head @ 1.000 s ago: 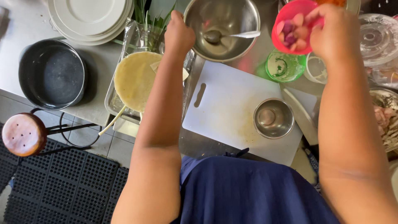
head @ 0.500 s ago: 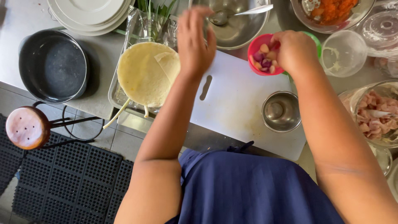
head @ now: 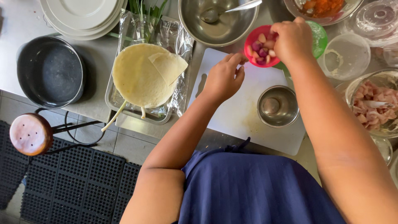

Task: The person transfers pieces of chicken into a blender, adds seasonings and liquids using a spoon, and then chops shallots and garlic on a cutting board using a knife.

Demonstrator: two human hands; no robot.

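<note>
My right hand [head: 292, 39] grips the rim of a small pink bowl [head: 253, 38] that holds peeled shallots and garlic cloves, tilted over the far edge of a white cutting board [head: 244, 112]. My left hand [head: 224, 76] hovers over the board just left of the pink bowl, fingers loosely curled, holding nothing. A small steel bowl [head: 277, 105] stands on the board below the pink bowl.
A foil-lined tray [head: 178, 37] with round pale wrappers [head: 139, 76] lies left of the board. Behind are a big steel bowl with a spoon [head: 219, 20], stacked white plates [head: 81, 14], a dark pan [head: 49, 70]. Right: green bowl [head: 319, 37], clear cup [head: 346, 56], bowl of raw meat [head: 375, 101].
My right hand brought the pink bowl down from the back right to the board's far edge. My left hand came away from the tray to beside the bowl.
</note>
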